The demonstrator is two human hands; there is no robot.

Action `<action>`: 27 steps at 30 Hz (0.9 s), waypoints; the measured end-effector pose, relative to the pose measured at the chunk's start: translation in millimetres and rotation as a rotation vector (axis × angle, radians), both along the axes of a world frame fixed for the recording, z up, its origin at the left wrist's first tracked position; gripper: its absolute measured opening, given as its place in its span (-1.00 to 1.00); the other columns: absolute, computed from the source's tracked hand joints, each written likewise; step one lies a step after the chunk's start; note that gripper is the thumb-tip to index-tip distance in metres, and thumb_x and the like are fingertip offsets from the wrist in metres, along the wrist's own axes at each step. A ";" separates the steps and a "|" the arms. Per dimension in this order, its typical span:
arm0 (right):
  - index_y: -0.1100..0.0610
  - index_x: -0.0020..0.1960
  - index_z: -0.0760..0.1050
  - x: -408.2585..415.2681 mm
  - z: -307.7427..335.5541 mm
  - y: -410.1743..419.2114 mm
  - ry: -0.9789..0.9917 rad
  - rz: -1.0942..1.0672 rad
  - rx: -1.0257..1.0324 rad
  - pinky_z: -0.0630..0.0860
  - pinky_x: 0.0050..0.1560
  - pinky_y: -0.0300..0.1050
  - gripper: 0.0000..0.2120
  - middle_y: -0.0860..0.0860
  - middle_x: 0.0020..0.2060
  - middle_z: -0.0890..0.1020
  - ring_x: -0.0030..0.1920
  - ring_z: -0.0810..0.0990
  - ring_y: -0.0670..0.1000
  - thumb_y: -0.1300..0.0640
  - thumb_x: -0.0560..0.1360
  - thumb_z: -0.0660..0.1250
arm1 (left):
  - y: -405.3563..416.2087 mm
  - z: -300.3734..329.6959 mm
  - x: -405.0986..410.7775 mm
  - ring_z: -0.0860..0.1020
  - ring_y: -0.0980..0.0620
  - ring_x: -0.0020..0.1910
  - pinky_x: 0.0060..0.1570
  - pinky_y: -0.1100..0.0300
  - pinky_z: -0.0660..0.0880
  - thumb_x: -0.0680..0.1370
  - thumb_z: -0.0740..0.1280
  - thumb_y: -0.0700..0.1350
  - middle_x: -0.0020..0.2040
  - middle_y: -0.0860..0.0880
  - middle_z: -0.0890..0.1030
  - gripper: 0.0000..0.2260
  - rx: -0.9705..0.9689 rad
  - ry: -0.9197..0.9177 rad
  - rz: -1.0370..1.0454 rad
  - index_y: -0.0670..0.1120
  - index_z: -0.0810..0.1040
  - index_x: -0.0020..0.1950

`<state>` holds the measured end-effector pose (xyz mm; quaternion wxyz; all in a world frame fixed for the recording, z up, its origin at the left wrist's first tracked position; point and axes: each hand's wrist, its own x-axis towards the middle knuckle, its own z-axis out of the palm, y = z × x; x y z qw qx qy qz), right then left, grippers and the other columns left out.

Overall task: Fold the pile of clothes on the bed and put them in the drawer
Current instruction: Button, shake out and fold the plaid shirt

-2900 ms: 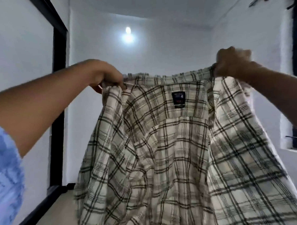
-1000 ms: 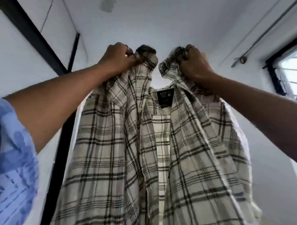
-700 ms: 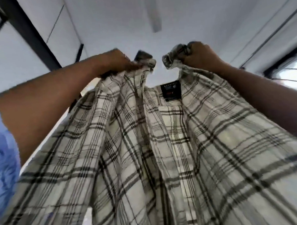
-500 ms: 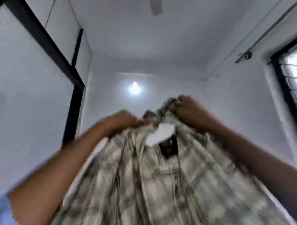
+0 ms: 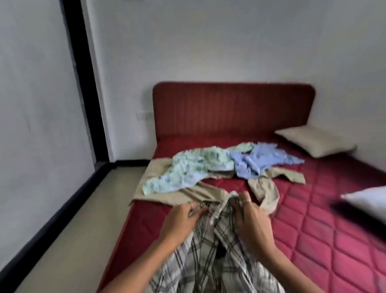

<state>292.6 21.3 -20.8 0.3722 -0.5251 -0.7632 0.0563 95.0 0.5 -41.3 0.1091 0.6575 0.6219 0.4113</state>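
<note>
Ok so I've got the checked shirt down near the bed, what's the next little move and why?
Probably spread it flat. Both hands, left hand and right hand, grip the checked shirt near its collar, and the cloth below them looks bunched, with its front open. The red mattress beside it is bare, so pulling the hands apart and smoothing it there should make folding easier.

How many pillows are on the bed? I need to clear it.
2. A beige pillow lies at the far right corner by the headboard; a white pillow lies at the right edge, nearer and cut off by the frame. Others may sit out of view.
</note>
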 end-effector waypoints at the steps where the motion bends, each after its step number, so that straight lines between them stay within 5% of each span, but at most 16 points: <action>1: 0.22 0.33 0.34 -0.9 -9.7 11.4 -0.017 -0.023 -0.007 0.39 -0.31 0.05 -0.65 0.22 -0.16 0.64 -0.13 0.61 0.30 0.09 0.61 0.20 | 8.1 -5.8 -3.5 0.26 0.14 -0.54 -0.43 0.14 0.21 0.55 0.32 0.10 -0.55 0.07 0.27 -0.57 -0.031 0.046 0.022 0.06 0.26 -0.45; 7: 0.16 0.26 0.35 -10.8 -54.5 84.6 -0.071 -0.175 -0.172 0.41 -0.16 0.05 -0.70 0.20 0.02 0.61 0.03 0.58 0.27 0.07 0.57 0.19 | 72.5 -43.1 -13.0 0.43 0.02 -0.40 -0.43 0.19 0.28 0.56 0.22 0.20 -0.42 0.04 0.42 -0.60 -0.228 0.235 0.175 -0.06 0.41 -0.32; 11: 0.15 0.26 0.37 -17.6 -87.9 104.3 -0.063 -0.163 -0.429 0.43 0.09 0.10 -0.68 0.22 0.11 0.59 0.14 0.55 0.26 -0.01 0.59 0.22 | 85.4 -93.2 -2.9 0.55 -0.12 0.06 0.00 0.01 0.45 0.60 0.20 0.16 0.02 -0.06 0.60 -0.69 -0.552 0.216 0.290 -0.06 0.55 -0.01; 13: 0.18 0.24 0.40 -13.0 -111.2 95.5 -0.017 -0.087 -0.437 0.46 0.11 0.12 -0.70 0.20 0.10 0.61 0.13 0.55 0.25 0.04 0.58 0.24 | 69.7 -121.2 8.0 0.46 -0.10 0.21 0.15 -0.06 0.39 0.60 0.22 0.09 0.19 -0.03 0.54 -0.70 -0.487 0.336 0.308 -0.06 0.51 0.21; 18: 0.16 0.19 0.49 8.5 -150.5 54.5 0.131 0.048 -0.361 0.39 0.11 -0.14 -0.79 0.06 0.11 0.54 0.12 0.50 0.01 0.16 0.57 0.29 | 28.4 -157.0 31.6 0.51 -0.04 0.07 0.07 0.09 0.48 0.46 0.41 -0.21 0.14 -0.07 0.57 -0.68 0.004 0.496 0.221 -0.13 0.55 0.21; 23: 0.12 0.13 0.50 28.0 -160.5 28.0 0.152 0.126 -0.419 0.54 0.00 -0.03 -0.82 -0.02 -0.03 0.59 -0.06 0.57 -0.05 0.12 0.55 0.32 | 20.7 -171.3 47.1 0.60 0.03 -0.03 -0.04 0.18 0.58 0.56 0.31 -0.20 0.06 -0.07 0.62 -0.77 -0.104 0.370 0.042 -0.19 0.57 0.19; 27: 0.07 0.19 0.47 29.2 -161.7 26.2 0.107 0.158 -0.474 0.53 -0.08 -0.21 -0.67 -0.09 -0.07 0.54 -0.14 0.53 -0.17 -0.06 0.50 0.38 | 34.2 -164.7 53.2 0.58 0.04 0.01 -0.08 0.27 0.57 0.60 0.28 -0.10 0.13 -0.09 0.61 -0.72 -0.293 0.309 0.094 -0.18 0.54 0.26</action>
